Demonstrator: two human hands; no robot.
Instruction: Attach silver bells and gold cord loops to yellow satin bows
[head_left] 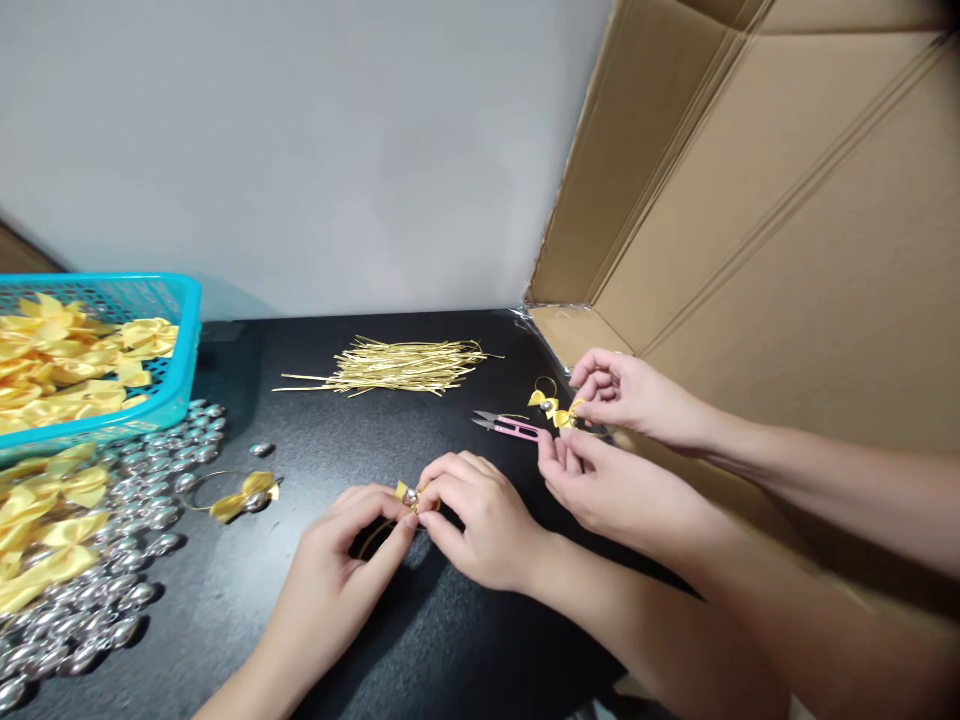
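Observation:
My left hand (341,560) pinches a small yellow ribbon bow (401,490) with a silver bead at its middle. From the other side, the closed fingertips of my right hand (480,515) grip the same bow and partly cover it. A loop of thin gold tie (373,540) shows under my left fingers. To the left of my hands lies another yellow bow (232,505) with a silver bead and a gold loop. A single silver bead (261,450) rests just above it.
A turquoise basket (191,330) of yellow bows stands left, near many silver beads (142,520) and loose bows (60,550). Gold ties (409,367) lie behind my hands. Pink snips (514,428) lie beside a co-worker's hands (600,480), which hold a bow. Cardboard (787,200) walls the right side.

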